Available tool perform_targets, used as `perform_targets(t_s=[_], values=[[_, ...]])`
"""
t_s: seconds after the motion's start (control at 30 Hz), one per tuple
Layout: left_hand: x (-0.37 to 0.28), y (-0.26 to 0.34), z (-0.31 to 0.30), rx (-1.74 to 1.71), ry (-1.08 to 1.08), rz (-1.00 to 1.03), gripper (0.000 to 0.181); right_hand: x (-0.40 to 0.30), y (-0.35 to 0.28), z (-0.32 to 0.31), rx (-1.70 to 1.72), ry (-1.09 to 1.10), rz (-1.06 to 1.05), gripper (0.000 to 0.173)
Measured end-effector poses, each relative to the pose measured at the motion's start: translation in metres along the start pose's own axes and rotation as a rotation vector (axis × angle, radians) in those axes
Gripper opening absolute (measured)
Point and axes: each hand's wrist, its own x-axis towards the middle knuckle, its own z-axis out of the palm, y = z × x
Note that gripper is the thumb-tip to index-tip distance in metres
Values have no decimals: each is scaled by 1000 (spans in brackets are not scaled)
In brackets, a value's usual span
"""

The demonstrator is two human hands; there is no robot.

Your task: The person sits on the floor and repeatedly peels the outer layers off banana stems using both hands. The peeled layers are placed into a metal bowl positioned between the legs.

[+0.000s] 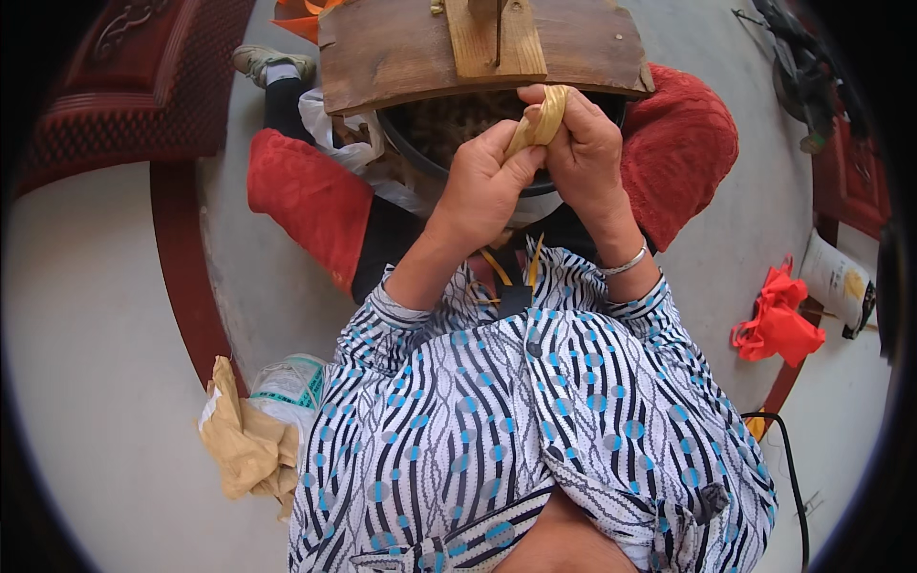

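Observation:
Both hands meet just below the near edge of a wooden board [394, 54], over a dark round basin [423, 147]. My left hand [476, 183] and my right hand [591, 140] are closed on a folded yellowish strip [550, 118], which loops around fingers between them; its material is hard to tell. A silvery bracelet [625, 261] circles the wrist of the right arm. On the board lies a lighter wooden block [466, 43] with a thin dark metal rod [498, 36] standing over it. Brownish contents fill the basin, too shaded to name.
Red cloth covers both knees. A white plastic bag [358, 154] lies left of the basin. Crumpled tan cloth or paper [243, 444] and a white tub [290, 383] are at lower left. A red bag [777, 315] and a white container [834, 279] lie at right; carved red furniture [136, 93] stands upper left.

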Motion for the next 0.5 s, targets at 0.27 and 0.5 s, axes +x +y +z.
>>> perform_targets(t_s=[0.27,0.5], values=[[-15,-4,-15,1164,172,752,29,-29,13,-10,529,-400,386,26],[0,-8,-22,829,96,744,39,-23,-3,-10,1289,-436,805,32]])
